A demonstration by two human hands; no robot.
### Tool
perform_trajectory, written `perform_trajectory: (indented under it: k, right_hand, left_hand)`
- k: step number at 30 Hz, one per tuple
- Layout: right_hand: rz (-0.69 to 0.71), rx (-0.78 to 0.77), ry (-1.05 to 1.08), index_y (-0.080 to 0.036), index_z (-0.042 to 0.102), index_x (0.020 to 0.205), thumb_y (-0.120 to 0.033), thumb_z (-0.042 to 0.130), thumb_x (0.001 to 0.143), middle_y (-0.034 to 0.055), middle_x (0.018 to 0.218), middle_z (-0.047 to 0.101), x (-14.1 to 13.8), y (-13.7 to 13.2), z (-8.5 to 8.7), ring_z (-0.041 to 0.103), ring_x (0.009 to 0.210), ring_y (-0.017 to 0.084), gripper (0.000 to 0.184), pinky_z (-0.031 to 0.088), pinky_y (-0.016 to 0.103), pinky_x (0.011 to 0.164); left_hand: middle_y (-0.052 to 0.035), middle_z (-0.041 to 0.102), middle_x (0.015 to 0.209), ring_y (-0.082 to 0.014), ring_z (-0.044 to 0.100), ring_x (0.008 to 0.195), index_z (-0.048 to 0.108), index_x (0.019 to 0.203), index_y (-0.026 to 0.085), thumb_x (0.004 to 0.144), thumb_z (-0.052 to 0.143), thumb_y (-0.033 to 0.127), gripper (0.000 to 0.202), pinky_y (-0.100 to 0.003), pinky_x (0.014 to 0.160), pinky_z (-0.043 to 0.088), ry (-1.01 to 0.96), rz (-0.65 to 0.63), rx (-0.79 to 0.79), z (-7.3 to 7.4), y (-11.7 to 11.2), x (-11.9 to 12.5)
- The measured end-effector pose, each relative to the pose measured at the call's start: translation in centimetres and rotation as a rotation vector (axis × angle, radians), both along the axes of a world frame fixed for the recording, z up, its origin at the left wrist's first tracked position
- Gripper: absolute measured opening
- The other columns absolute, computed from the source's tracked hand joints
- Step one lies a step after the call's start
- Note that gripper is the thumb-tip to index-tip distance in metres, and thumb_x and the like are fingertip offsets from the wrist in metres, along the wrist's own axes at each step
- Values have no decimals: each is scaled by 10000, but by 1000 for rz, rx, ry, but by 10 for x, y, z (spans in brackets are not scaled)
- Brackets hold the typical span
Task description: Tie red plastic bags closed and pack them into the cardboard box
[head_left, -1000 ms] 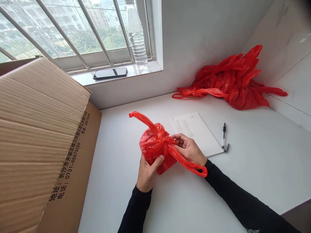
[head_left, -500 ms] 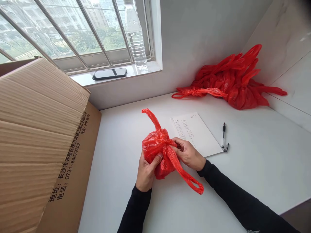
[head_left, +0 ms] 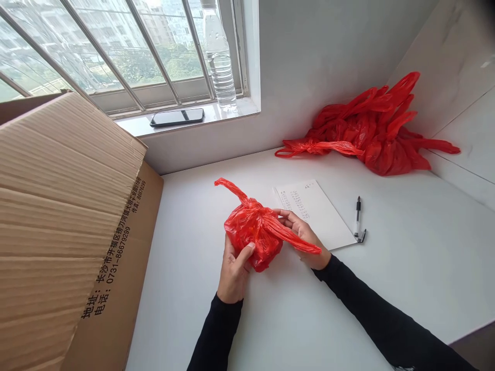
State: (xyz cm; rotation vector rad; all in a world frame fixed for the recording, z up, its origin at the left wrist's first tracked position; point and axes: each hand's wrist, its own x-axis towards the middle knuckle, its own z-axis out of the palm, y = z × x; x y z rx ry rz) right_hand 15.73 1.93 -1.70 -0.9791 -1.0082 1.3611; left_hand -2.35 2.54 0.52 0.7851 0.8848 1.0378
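Note:
A knotted red plastic bag (head_left: 251, 232), bulging with contents I cannot make out, is held above the white table. My left hand (head_left: 235, 270) grips its lower left side, thumb in front and fingers hidden behind. At the bag's right side is my right hand (head_left: 299, 232), its fingers reaching around behind and partly covered by one loose handle. That handle stretches right across the hand, while the other points up and left. Just behind the right hand lies a white sheet of paper (head_left: 328, 221) with handwritten columns.
A large cardboard box (head_left: 143, 232) with printed text stands on the left. More red plastic bags (head_left: 367, 129) are heaped in the back right corner. A pen (head_left: 358, 216) lies beside the paper. On the windowsill are a phone (head_left: 177, 117) and a water bottle (head_left: 221, 67).
The bag has turned and tilted in my hands. Its right handle has swung up across my right hand, whose fingers have moved from the knot to the bag's side.

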Motion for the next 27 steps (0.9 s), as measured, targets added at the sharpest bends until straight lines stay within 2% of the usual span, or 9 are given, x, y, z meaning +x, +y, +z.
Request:
perform_trajectory:
  k: [3, 6, 8, 10, 13, 19, 21, 24, 27]
  right_hand:
    - [58, 37, -65, -273, 489, 1339, -377, 683, 893, 101, 1350, 573, -3, -2, 3, 595, 1187, 236, 497, 512, 400, 991]
    - [133, 61, -96, -309, 424, 1405, -310, 717, 862, 85, 1478, 445, -9, -5, 8, 554, 1251, 245, 617, 505, 425, 1036]
    - [127, 62, -126, -319, 426, 1413, -284, 754, 826, 71, 1494, 419, -12, -7, 10, 517, 1297, 252, 673, 487, 430, 1074]
    - [88, 44, -153, -315, 462, 1382, -281, 771, 810, 62, 1450, 467, -14, -9, 11, 523, 1287, 249, 651, 483, 429, 1082]
    - [37, 24, -171, -298, 526, 1307, -301, 729, 852, 52, 1367, 550, -13, -9, 9, 569, 1215, 232, 499, 500, 422, 1052]
    - [-89, 36, -91, -248, 633, 1149, -350, 676, 896, 63, 1183, 663, -8, -3, 2, 634, 1088, 235, 276, 526, 407, 967]
    - [-129, 42, -71, -231, 653, 1121, -361, 669, 901, 71, 1122, 685, -7, 1, 0, 641, 1062, 241, 256, 512, 416, 980]
    - [-155, 42, -57, -224, 638, 1115, -374, 672, 900, 68, 1069, 692, -4, 2, 0, 649, 1012, 234, 264, 511, 418, 962]
    - [-78, 39, -84, -239, 594, 1178, -374, 676, 898, 68, 1157, 662, -3, 0, 4, 624, 1083, 234, 322, 515, 411, 958]
  left_hand:
    - [-52, 613, 1297, -267, 612, 1133, 388, 1450, 366, 833, 711, 289, 701, -371, 876, 560, -27, 38, -6, 1, 0, 2]
    - [-57, 624, 1287, -268, 630, 1114, 380, 1456, 357, 861, 666, 289, 664, -393, 898, 551, -66, 39, -4, 2, 1, 2]
    - [-59, 630, 1282, -263, 641, 1098, 377, 1458, 350, 865, 655, 278, 659, -396, 905, 546, -78, 23, -7, 1, 2, 0]
    - [-59, 644, 1257, -261, 647, 1082, 380, 1455, 343, 858, 659, 265, 664, -398, 899, 548, -81, 5, -16, 0, 2, -1]
    - [-60, 654, 1227, -268, 641, 1082, 385, 1452, 330, 837, 669, 241, 683, -404, 890, 551, -88, -9, -35, -1, 2, -2]
    - [-58, 591, 1337, -269, 578, 1182, 356, 1473, 333, 797, 602, 147, 743, -410, 951, 530, -168, -70, -55, 4, -1, 2]
    - [-61, 579, 1349, -270, 578, 1184, 332, 1479, 352, 770, 640, 134, 803, -409, 940, 540, -146, -106, -48, 5, -2, 4]
    - [-85, 570, 1354, -284, 599, 1159, 326, 1467, 361, 776, 737, 213, 818, -391, 860, 580, -68, -126, -23, 2, -2, 5]
    - [-104, 611, 1280, -271, 638, 1098, 380, 1427, 316, 788, 778, 280, 754, -344, 803, 597, -13, -87, 25, -3, 1, 2]
